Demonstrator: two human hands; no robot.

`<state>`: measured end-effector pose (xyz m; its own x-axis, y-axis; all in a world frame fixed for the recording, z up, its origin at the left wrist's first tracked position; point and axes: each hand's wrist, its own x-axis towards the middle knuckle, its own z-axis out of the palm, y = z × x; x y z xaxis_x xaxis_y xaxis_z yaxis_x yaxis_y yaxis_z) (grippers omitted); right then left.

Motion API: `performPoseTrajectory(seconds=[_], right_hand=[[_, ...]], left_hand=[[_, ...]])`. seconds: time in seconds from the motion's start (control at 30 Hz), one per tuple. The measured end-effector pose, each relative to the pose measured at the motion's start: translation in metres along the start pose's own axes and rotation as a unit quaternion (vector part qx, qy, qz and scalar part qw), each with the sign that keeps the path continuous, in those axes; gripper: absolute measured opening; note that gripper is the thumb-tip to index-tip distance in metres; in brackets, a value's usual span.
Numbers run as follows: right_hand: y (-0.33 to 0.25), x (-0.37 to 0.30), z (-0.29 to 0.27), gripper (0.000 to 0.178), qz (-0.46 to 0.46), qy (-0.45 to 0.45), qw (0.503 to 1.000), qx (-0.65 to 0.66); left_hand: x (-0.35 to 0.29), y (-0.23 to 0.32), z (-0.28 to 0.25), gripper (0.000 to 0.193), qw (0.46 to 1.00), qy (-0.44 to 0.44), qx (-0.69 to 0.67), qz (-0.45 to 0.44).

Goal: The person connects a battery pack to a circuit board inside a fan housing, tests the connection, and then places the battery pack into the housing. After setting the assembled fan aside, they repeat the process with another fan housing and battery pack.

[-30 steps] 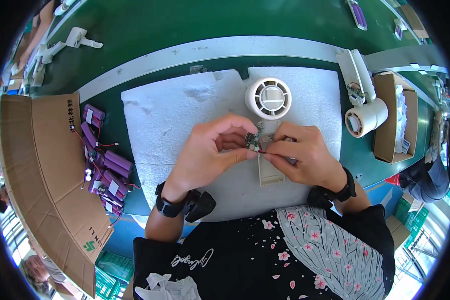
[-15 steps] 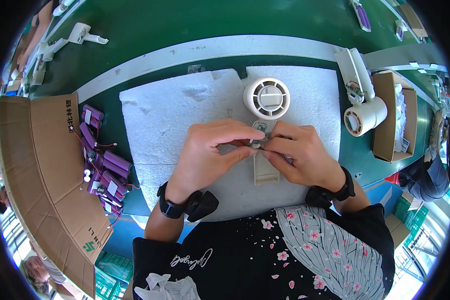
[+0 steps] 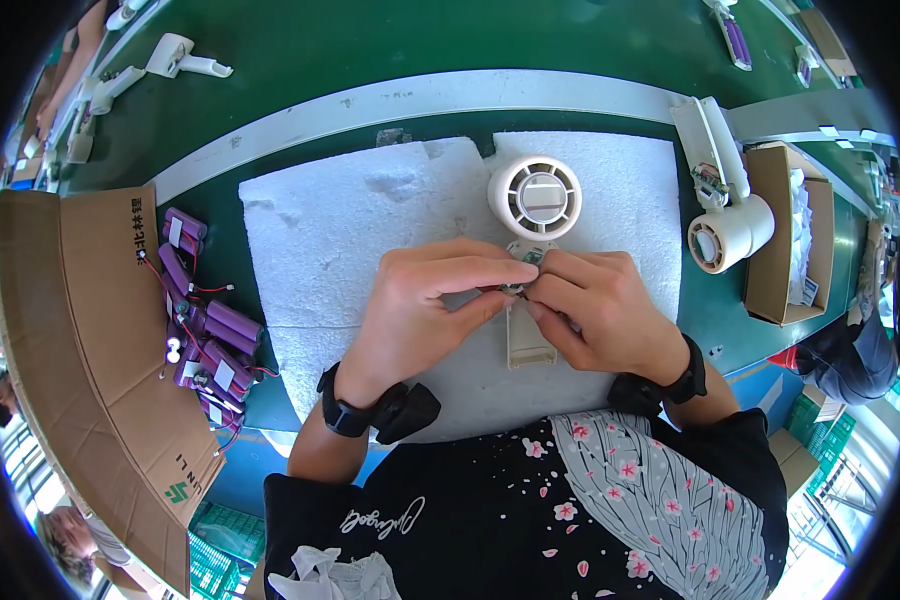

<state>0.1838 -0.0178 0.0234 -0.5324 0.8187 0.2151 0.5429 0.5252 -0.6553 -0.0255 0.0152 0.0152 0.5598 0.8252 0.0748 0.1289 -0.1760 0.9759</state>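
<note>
A white handheld fan (image 3: pixel 543 198) lies in front of me, its round grille head away from me and its opened handle (image 3: pixel 530 350) toward me. Over the handle, my left hand (image 3: pixel 420 305) has thumb and index finger closed on a small circuit board (image 3: pixel 513 289). My right hand (image 3: pixel 610 310) meets it from the other side, fingertips pinched against the board's edge. Whatever is between the right fingertips is too small and covered to make out. Part of the handle's inside shows just beyond the fingers.
White foam sheets (image 3: pixel 340 220) lie under the work. Several purple battery packs (image 3: pixel 233 328) with wires lie at left by a cardboard box (image 3: pixel 120 330). At right are another opened fan (image 3: pixel 732 232) and a small carton (image 3: pixel 820 255). White fan parts (image 3: pixel 173 55) sit on the green belt (image 3: pixel 370 40) beyond.
My left index finger has come slightly right and lower over the board; both hands otherwise keep their place. The fan head has shifted very slightly. Parts on the far belt have moved right.
</note>
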Motion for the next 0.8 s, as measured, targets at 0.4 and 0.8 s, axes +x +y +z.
performPoseTrajectory(seconds=[0.4,0.8], right_hand=[[-0.0012,-0.0023,0.007,0.016,0.012,0.054,0.998,-0.021],[-0.0004,-0.004,0.0032,0.014,0.062,0.029,0.997,0.048]], left_hand=[[-0.0015,-0.0023,0.0048,0.044,0.995,0.01,-0.086,-0.047],[-0.0021,0.001,0.0033,0.04,0.999,0.021,0.032,0.02]])
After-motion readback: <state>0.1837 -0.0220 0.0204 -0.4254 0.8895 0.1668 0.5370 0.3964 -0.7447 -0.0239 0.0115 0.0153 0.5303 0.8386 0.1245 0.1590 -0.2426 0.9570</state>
